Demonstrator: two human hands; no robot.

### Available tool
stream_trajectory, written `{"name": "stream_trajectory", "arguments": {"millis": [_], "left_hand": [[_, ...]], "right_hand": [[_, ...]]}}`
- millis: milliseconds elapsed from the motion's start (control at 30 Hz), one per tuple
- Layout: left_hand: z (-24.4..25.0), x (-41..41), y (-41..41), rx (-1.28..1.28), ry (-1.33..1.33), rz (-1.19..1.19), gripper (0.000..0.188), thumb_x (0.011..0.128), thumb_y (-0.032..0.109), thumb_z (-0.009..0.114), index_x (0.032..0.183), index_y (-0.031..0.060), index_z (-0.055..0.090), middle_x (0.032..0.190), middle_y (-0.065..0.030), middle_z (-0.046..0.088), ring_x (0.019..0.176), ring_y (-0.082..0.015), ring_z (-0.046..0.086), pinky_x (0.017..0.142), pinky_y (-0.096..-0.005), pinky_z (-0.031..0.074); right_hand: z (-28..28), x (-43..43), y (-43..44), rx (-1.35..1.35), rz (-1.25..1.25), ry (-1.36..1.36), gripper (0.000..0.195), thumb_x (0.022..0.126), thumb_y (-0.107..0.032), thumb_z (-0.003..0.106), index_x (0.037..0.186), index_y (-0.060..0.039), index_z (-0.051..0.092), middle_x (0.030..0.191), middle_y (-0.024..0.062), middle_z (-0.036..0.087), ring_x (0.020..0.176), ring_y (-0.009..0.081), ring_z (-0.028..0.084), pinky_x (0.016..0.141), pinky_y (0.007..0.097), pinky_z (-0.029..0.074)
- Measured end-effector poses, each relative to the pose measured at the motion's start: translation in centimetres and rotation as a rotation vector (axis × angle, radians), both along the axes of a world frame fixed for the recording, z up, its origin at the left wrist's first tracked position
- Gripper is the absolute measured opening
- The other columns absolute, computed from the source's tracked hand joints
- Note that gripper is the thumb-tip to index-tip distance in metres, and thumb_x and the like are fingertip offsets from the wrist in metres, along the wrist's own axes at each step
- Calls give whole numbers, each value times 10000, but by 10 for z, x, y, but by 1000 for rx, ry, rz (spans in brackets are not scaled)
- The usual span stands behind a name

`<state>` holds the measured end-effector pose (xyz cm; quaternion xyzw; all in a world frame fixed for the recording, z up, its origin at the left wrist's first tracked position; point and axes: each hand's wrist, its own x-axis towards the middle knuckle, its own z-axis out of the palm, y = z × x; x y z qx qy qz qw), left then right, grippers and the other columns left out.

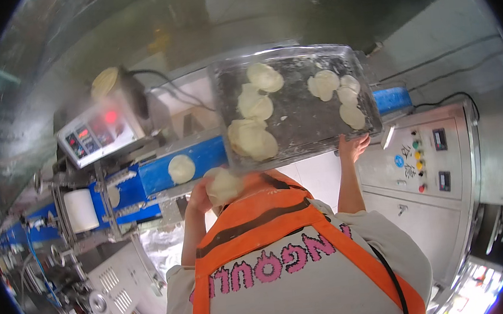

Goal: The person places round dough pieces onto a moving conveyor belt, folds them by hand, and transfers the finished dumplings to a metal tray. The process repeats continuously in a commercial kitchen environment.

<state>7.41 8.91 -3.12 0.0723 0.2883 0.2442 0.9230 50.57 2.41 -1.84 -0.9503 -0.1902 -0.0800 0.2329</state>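
My left hand (199, 196) holds thin pale dough rounds (226, 187) just off the near left corner of a metal tray (302, 121). How many rounds are in the hand cannot be told. At the tray's near right corner, my right hand (353, 147) grips the rim. Overlapping dough rounds lie inside the tray in a column of piles (254, 141) on the left. A smaller, looser group of rounds (352, 116) is on the right. The tray sits across a blue conveyor belt (210, 154). One single dough round (181, 169) lies on the belt left of the tray.
Upstream on the left, a white roller (81, 210) spans the belt. Behind it stands a control box (99, 136) with lit displays and a cable. A steel cabinet (413, 156) with buttons is at the right. Machine parts with a handwheel (98, 302) fill the lower left.
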Motion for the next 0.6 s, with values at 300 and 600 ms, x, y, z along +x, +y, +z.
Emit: {"name": "stream_trajectory", "arguments": {"millis": [300,600], "left_hand": [[33,41,24,-113,188,-154,396,817,209,495,1147,-10,482,1085,-144,577,991,-287,570,858,-400,465],[3,163,72,-106,187,-201,429,800,224,495,1171,10,476,1109,-144,566,1003,-282,563,859,-412,465]], "right_hand": [[-39,113,0,292,-126,50,654,630,54,509,1253,-89,370,1073,150,446,974,314,487,817,408,429],[-57,257,51,308,-124,-103,430,611,31,517,1014,-110,568,920,86,555,923,266,504,788,392,434]]}}
